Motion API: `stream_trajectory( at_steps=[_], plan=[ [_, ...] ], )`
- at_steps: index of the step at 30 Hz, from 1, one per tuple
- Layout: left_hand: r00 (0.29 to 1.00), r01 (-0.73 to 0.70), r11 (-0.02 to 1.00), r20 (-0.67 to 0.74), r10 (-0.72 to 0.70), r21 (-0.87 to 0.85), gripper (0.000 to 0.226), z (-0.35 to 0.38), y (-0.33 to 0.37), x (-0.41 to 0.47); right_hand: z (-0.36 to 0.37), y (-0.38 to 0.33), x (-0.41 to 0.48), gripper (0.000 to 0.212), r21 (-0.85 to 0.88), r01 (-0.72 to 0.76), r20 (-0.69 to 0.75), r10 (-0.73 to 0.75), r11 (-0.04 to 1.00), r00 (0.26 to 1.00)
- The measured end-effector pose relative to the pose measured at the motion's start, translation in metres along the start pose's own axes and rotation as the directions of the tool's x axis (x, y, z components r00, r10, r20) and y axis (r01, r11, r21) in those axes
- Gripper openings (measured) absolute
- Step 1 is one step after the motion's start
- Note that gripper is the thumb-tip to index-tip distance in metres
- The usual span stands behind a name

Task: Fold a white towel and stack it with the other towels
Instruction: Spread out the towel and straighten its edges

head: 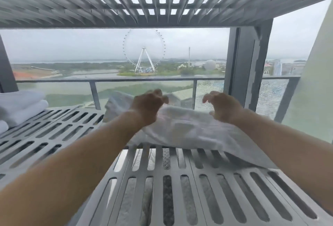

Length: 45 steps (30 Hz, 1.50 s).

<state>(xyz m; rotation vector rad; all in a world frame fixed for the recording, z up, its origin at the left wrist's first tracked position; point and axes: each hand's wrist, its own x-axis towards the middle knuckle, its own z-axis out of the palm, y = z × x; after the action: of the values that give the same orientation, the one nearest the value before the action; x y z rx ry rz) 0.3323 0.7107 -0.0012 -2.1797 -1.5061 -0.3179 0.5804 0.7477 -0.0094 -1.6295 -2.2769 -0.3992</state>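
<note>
- Left forearm (pixel 75 168) and right forearm (pixel 292 146) are the closest things to the camera, both reaching straight out over the slatted shelf (pixel 162 195).
- Towel (pixel 189 130) is lying rumpled on the shelf right under my wrists. Its long side runs across me, far-left corner up near the railing (pixel 126 80) and near-right corner trailing back toward my right elbow.
- Left hand (pixel 148 106) sits over the towel's left-middle with the fingers curled in tight. It's blurry there, so honestly can't tell if I've got cloth pinched or not.
- Right hand (pixel 223 107) is over the right part, fingers hooked in a loose claw with the thumb apart. Nothing between them that I can see, and the heel of the hand looks like it's on the cloth.
- So the towel is below and between both hands, about equally close to each. Looks to me like the fold isn't done yet, and since it lies sideways I'd guess the next fold goes end to end.
- Stack (pixel 21 107) of folded towels is way off to the left on the same shelf, well apart from this one. Left hand is clearly nearer, so the finished towel has to travel left.
</note>
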Motion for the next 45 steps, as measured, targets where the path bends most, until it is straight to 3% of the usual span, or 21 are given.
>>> stream_trajectory(
  at_steps=[3, 5, 9, 12, 16, 20, 22, 25, 28, 32, 36, 38, 40, 45],
  plan=[
    [0.998, -0.052, 0.99, 0.027, 0.056, -0.129, 0.024, 0.036, 0.009, -0.01, 0.022, -0.003, -0.008, 0.023, 0.122, 0.128, -0.042, -0.123, 0.984, 0.991],
    [0.994, -0.077, 0.984, 0.06, 0.088, -0.161, 0.031, 0.052, 0.009, -0.016, 0.024, -0.005, -0.019, 0.019, 0.215, 0.21, -0.055, -0.203, 0.954, 0.978],
    [0.978, -0.146, 0.959, 0.109, 0.177, -0.242, 0.054, 0.06, -0.002, -0.02, 0.02, -0.01, -0.041, 0.063, 0.272, 0.251, 0.154, -0.299, 0.929, 0.942],
    [0.973, -0.165, 0.952, 0.117, 0.2, -0.258, 0.058, 0.064, -0.008, -0.021, 0.029, -0.012, -0.046, 0.066, 0.165, 0.285, 0.23, -0.317, 0.944, 0.92],
    [0.971, -0.227, 0.923, -0.002, 0.238, -0.311, 0.033, 0.063, -0.012, -0.016, 0.025, -0.002, -0.038, 0.055, 0.249, 0.268, 0.182, -0.317, 0.931, 0.931],
    [0.969, -0.233, 0.917, -0.155, 0.192, -0.323, 0.051, 0.05, -0.015, -0.005, 0.012, 0.012, -0.027, 0.047, 0.406, 0.208, 0.113, -0.275, 0.89, 0.955],
    [0.973, -0.181, 0.932, -0.195, 0.123, -0.313, 0.042, 0.05, -0.011, -0.001, 0.008, 0.011, -0.03, 0.05, 0.458, 0.216, 0.049, -0.267, 0.862, 0.962],
    [0.974, -0.11, 0.953, -0.22, 0.048, -0.283, 0.034, 0.052, -0.002, 0.004, 0.015, -0.002, -0.038, 0.064, 0.335, 0.268, -0.028, -0.275, 0.903, 0.961],
    [0.974, -0.077, 0.965, -0.224, 0.019, -0.252, 0.038, 0.049, -0.002, 0.007, 0.027, -0.009, -0.039, 0.047, 0.106, 0.233, -0.102, -0.223, 0.967, 0.97],
    [0.985, -0.117, 0.955, -0.153, 0.077, -0.274, 0.041, 0.044, -0.008, 0.009, 0.028, 0.002, -0.03, 0.032, 0.176, 0.094, -0.235, -0.051, 0.98, 0.971],
    [1.0, 0.015, 0.993, 0.012, -0.014, -0.117, 0.046, 0.059, -0.01, -0.005, 0.044, 0.006, -0.035, 0.032, 0.088, 0.106, -0.231, -0.083, 0.99, 0.969],
    [0.995, 0.092, 0.985, -0.016, -0.095, -0.147, 0.036, 0.063, -0.011, -0.014, 0.052, 0.003, -0.04, 0.03, -0.025, 0.151, -0.215, -0.153, 0.988, 0.965],
    [0.988, 0.135, 0.982, -0.063, -0.144, -0.13, 0.036, 0.058, -0.013, -0.019, 0.049, 0.005, -0.043, 0.03, -0.083, 0.206, -0.291, -0.221, 0.975, 0.931],
    [0.952, 0.093, 0.987, -0.278, -0.126, -0.13, 0.041, 0.025, -0.007, -0.032, 0.011, -0.001, -0.05, 0.026, -0.022, 0.152, -0.412, -0.147, 0.988, 0.899]
  ],
)
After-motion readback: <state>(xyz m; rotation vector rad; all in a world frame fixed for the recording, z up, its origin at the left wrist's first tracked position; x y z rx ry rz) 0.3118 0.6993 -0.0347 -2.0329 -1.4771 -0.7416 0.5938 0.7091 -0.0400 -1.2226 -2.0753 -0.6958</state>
